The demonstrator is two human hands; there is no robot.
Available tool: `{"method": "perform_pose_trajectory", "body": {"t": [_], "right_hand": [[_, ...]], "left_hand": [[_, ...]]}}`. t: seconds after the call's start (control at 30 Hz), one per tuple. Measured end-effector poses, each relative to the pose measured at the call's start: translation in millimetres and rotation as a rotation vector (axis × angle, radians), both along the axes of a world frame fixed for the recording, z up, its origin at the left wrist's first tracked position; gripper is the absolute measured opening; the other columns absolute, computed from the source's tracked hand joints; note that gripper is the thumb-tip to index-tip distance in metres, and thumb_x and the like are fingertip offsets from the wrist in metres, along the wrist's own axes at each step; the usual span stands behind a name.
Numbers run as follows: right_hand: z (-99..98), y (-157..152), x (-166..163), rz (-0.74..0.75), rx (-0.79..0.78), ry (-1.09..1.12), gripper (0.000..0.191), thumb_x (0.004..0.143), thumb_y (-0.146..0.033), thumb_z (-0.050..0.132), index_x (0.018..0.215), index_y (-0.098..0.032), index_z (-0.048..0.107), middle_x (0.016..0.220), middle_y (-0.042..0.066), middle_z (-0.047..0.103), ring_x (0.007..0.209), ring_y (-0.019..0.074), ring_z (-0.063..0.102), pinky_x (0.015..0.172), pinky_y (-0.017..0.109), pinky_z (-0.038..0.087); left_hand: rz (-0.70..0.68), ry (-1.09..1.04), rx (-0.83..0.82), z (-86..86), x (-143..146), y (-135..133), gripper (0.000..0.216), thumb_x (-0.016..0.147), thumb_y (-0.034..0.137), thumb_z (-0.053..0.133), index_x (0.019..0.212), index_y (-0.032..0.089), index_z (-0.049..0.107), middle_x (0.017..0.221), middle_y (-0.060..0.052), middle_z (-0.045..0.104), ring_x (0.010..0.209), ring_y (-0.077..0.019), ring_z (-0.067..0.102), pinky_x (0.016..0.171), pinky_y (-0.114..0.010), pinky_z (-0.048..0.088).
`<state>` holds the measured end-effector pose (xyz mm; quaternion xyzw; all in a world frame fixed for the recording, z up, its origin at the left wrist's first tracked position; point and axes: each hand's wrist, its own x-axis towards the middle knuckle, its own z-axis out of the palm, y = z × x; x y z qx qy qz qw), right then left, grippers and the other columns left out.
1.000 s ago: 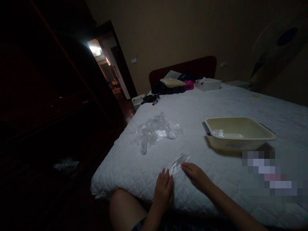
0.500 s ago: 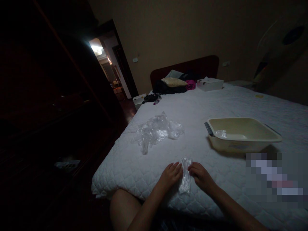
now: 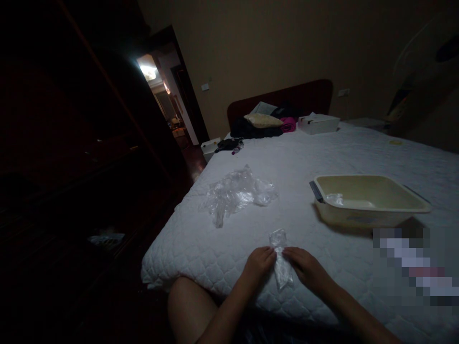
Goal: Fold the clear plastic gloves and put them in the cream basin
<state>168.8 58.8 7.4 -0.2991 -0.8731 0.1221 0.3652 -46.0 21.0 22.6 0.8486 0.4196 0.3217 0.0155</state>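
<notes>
A clear plastic bag [image 3: 283, 274], folded into a narrow strip, lies on the white quilted bed cover [image 3: 201, 258] at the near edge. My left hand [image 3: 258, 265] pinches its left side near the middle, fingers closed together. From the right, my right hand [image 3: 305, 268] grips the opposite side at the same height, and the strip looks drawn in between the two. Its upper end spreads out past my fingertips, while the lower end points toward me. Beyond my hands, to the left, a loose heap of crumpled clear plastic [image 3: 240, 193] rests on the bed.
A cream plastic basin [image 3: 373, 209] with grey handles stands to the right, a small piece of clear plastic in it. Pillows and clothes [image 3: 263, 120] and a white box [image 3: 319, 124] lie by the headboard [image 3: 311, 93]. My bare knee [image 3: 190, 303] is at the bed's edge.
Both hands have closed in on the folded plastic bag and now pinch it from either side. Its middle is narrower, and its lower end has tilted to the right.
</notes>
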Motion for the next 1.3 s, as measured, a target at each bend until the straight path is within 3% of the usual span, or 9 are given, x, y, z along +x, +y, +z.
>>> {"method": "perform_pose_trajectory", "body": {"t": [0.17,0.37,0.73,0.8,0.97,1.13,1.3], "right_hand": [[-1.6,0.8,-0.4,-0.029,-0.117,0.004,0.034,0.08,-0.013,0.046,0.109,-0.021,0.062,0.108,0.008,0.066,0.101,0.0208,0.06,0.089,0.039,0.048],[0.4,0.1,-1.5,-0.061,-0.203,0.035,0.035,0.078,-0.018,0.049,0.111,-0.021,0.06,0.11,0.008,0.065,0.102,0.0215,0.059,0.09,0.039,0.048],[2.5,1.0,-6.3,-0.08,-0.231,0.065,0.024,0.081,-0.022,0.047,0.097,-0.02,0.065,0.103,0.008,0.067,0.097,0.0216,0.061,0.089,0.039,0.047],[4.2,1.2,-7.8,-0.09,-0.266,0.082,0.024,0.082,-0.024,0.046,0.097,-0.02,0.064,0.101,0.008,0.067,0.095,0.0216,0.061,0.087,0.039,0.047],[13.8,0.4,-13.1,-0.158,-0.434,0.138,0.025,0.081,-0.032,0.046,0.091,-0.02,0.066,0.088,0.006,0.069,0.081,0.0211,0.063,0.075,0.034,0.05],[21.3,-0.7,-18.4,-0.224,-0.487,0.157,0.031,0.084,-0.04,0.043,0.083,-0.019,0.066,0.08,0.005,0.07,0.074,0.021,0.064,0.068,0.031,0.049],[22.9,-1.0,-23.8,-0.287,-0.509,0.181,0.034,0.084,-0.046,0.042,0.077,-0.02,0.064,0.074,0.004,0.07,0.069,0.0211,0.064,0.064,0.029,0.048]], "left_hand": [[0.076,-0.143,-0.076,-3.7,-0.8,-2.3,0.022,0.087,0.017,0.047,0.105,0.02,0.059,0.107,-0.006,0.064,0.101,-0.0167,0.058,0.088,-0.034,0.047],[0.096,-0.211,-0.153,4.8,1.3,-5.1,0.017,0.082,0.016,0.054,0.097,0.021,0.062,0.105,-0.004,0.064,0.099,-0.0157,0.057,0.088,-0.032,0.046],[0.124,-0.232,-0.207,11.8,6.5,-7.0,0.02,0.081,0.017,0.054,0.099,0.02,0.063,0.105,-0.006,0.064,0.099,-0.0179,0.056,0.089,-0.036,0.045],[0.145,-0.236,-0.206,13.6,8.2,-8.0,0.022,0.081,0.017,0.053,0.1,0.022,0.062,0.104,-0.005,0.064,0.1,-0.0182,0.056,0.096,-0.042,0.04],[0.257,-0.246,-0.251,16.5,15.0,-7.3,0.018,0.083,0.016,0.05,0.088,0.026,0.064,0.09,0.002,0.066,0.09,-0.0142,0.06,0.108,-0.056,0.01],[0.344,-0.355,-0.265,11.9,20.5,-3.2,0.014,0.086,0.024,0.05,0.092,0.023,0.063,0.087,0.001,0.068,0.084,-0.0143,0.062,0.109,-0.055,0.007],[0.438,-0.413,-0.225,8.7,28.4,1.0,0.018,0.087,0.028,0.048,0.092,0.022,0.063,0.086,-0.001,0.068,0.081,-0.0156,0.064,0.108,-0.056,0.014]]}}
